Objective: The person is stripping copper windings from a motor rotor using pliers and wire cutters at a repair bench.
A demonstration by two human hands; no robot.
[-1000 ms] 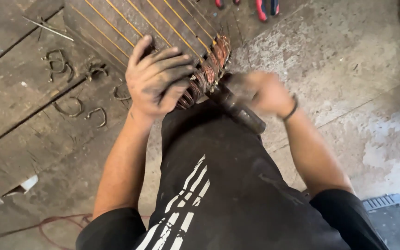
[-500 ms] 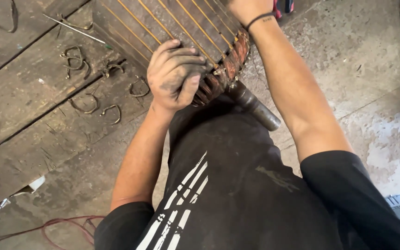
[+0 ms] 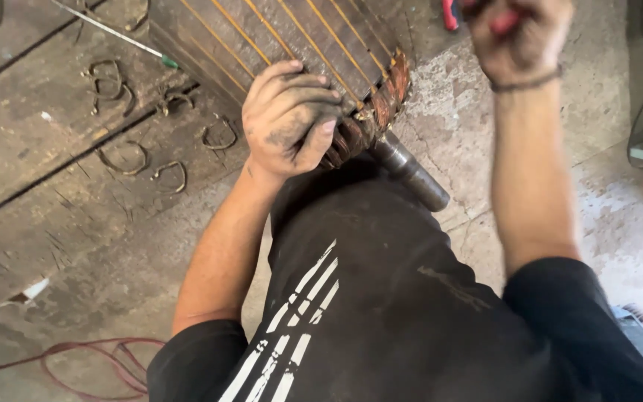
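**Rotor held at its winding end; right hand raised and blurred**

Head view. The rotor (image 3: 299,37) lies across the wooden worktop (image 3: 46,126), its upper part cut off by the top edge. One steel shaft (image 3: 411,173) sticks out of its near end, over the concrete floor (image 3: 597,223). The left hand (image 3: 292,123) has its grip closed over the copper windings (image 3: 381,108) at that end; the fingers hide part of the coil. The right hand (image 3: 519,37) is up at the top edge, blurred, fist closed on a red-handled tool (image 3: 452,13) whose working end is out of frame, so its kind cannot be told. Five bent wire hooks (image 3: 124,156) are countable on the worktop; others near the top edge are hard to separate. One thin rod with a green tip (image 3: 113,33) lies there too. One red cable (image 3: 91,361) loops on the floor, partly behind the left sleeve.
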